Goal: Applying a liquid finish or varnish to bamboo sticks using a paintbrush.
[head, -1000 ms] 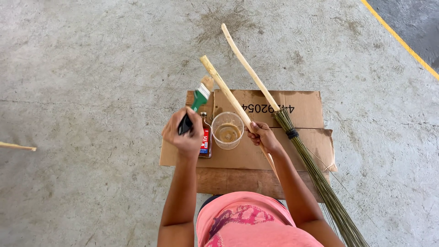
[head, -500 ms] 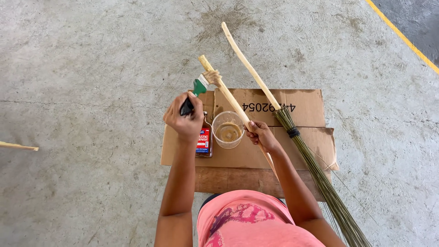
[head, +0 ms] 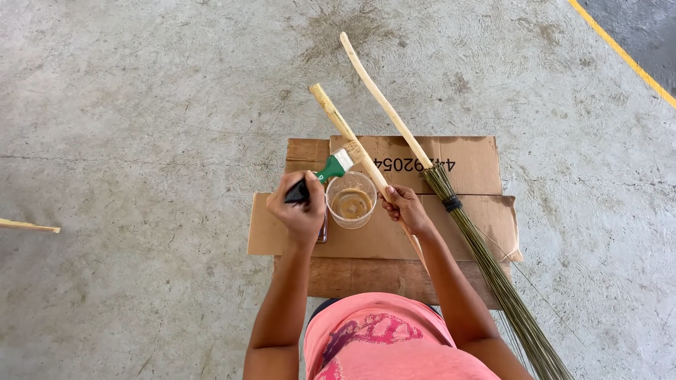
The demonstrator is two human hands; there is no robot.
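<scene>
We look down on a person seated over flattened cardboard (head: 465,232) that lies on a concrete floor (head: 141,105), with a wooden board (head: 366,278) showing at the cardboard's near edge.

Our left hand (head: 301,210) has its fingers (head: 310,193) curled tight around the black handle of a paintbrush (head: 325,173). The brush has a green collar and pale bristles, and it points far and to the right. The bristle tip touches a bare wooden stick (head: 348,137) just above a clear plastic cup (head: 351,200).

Our right hand (head: 407,208) has its fingers wrapped around the same stick, lower down and just right of the cup. The stick slants from far left, where its cut end hangs over the floor, down to near right, passing beneath the right hand towards the lap.

The cup stands upright on the cardboard between the two hands and holds a brown liquid. A small dark container (head: 322,231) sits beside it, mostly hidden behind the left hand.

To the right, a broom (head: 465,225) lies on the cardboard and floor. Its pale handle points far left and its bundle of thin green stalks, tied with a dark band, runs off to the near right. Another stick end (head: 28,226) lies on the floor at the far left edge, well apart from everything else.
</scene>
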